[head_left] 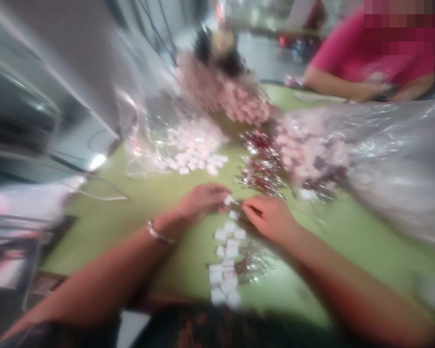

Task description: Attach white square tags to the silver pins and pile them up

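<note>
My left hand (pixel 206 199) is closed on a small white block (pixel 227 199) at its fingertips. Facing it, my right hand (pixel 270 215) pinches a thin shiny piece (pixel 237 204) whose tip reaches towards the block; blur hides whether the two touch. Just below the fingers lies another white block (pixel 234 214). Nearer my body, several white blocks (pixel 223 275) with thin shiny stems (pixel 257 263) rest in a loose column on the green table (pixel 159 193).
Beyond my hands lie loose white pieces (pixel 192 162), a clear plastic bag (pixel 137 121) and a heap of shiny red-and-silver pieces (pixel 261 169). Pink bundles (pixel 239 99) stand farther back. A large clear bag (pixel 395 169) covers the right side. A person in a pink shirt (pixel 340 53) sits opposite.
</note>
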`<state>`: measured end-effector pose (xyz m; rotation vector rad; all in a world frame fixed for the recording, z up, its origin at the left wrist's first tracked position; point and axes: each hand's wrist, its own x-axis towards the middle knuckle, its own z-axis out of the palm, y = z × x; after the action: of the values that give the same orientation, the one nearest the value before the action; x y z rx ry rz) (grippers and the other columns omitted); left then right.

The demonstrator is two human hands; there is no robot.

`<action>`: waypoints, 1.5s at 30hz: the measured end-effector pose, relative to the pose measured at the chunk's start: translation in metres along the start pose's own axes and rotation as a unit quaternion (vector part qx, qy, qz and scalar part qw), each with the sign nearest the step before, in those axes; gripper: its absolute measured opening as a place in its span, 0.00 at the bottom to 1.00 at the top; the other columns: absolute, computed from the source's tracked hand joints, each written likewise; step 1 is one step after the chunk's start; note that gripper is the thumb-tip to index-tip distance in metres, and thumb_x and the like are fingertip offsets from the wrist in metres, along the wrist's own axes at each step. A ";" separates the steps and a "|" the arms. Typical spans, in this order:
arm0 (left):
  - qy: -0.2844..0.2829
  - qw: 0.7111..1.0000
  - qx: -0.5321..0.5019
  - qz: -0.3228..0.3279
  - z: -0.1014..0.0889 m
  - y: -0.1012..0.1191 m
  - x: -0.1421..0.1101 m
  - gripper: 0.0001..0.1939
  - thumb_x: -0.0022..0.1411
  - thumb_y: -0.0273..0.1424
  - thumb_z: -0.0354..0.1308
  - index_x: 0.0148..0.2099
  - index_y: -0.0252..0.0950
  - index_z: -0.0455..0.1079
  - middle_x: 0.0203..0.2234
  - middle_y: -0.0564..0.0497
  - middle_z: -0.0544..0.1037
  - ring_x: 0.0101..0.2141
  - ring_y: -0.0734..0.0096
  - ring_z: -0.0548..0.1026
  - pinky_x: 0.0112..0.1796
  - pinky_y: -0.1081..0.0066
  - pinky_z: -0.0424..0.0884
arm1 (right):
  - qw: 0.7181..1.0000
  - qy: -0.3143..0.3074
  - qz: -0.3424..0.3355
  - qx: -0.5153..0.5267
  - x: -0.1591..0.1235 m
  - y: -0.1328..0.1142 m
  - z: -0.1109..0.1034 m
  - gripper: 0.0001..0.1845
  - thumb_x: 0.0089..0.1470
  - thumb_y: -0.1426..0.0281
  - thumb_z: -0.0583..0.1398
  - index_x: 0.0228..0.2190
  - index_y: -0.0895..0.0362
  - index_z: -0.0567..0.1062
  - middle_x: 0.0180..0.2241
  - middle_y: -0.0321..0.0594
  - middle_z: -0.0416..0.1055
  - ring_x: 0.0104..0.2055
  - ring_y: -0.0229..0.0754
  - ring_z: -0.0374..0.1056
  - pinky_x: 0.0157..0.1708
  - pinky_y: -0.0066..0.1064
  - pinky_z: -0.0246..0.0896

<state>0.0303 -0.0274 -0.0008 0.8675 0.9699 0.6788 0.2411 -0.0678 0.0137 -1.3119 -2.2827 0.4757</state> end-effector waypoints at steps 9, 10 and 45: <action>-0.011 0.973 0.218 0.070 -0.001 -0.012 0.002 0.17 0.52 0.40 0.66 0.38 0.32 0.73 0.23 0.46 0.80 0.22 0.72 0.76 0.25 0.73 0.72 | 0.997 -0.027 0.034 -0.057 0.000 -0.007 0.002 0.13 0.58 0.70 0.51 0.22 0.55 0.65 0.20 0.35 0.64 0.22 0.36 0.56 0.25 0.29 0.44; -0.013 0.971 0.228 0.074 -0.001 -0.012 0.002 0.16 0.53 0.39 0.66 0.38 0.32 0.73 0.23 0.46 0.80 0.23 0.71 0.77 0.25 0.72 0.72 | 0.997 -0.031 0.026 -0.059 -0.001 -0.006 0.003 0.13 0.58 0.70 0.50 0.23 0.55 0.64 0.20 0.35 0.64 0.22 0.36 0.55 0.25 0.30 0.44; 0.116 0.633 0.698 0.314 -0.042 -0.001 0.034 0.16 0.67 0.29 0.45 0.48 0.33 0.73 0.48 0.40 0.76 0.51 0.56 0.69 0.54 0.54 0.63 | 0.976 0.044 0.115 -0.181 0.011 0.031 -0.009 0.12 0.60 0.68 0.53 0.34 0.56 0.76 0.35 0.43 0.71 0.31 0.40 0.64 0.28 0.31 0.52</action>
<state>0.0062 0.0128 -0.0282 2.6625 1.3986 0.5078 0.2635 -0.0425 0.0083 -1.7473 -2.2245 0.0693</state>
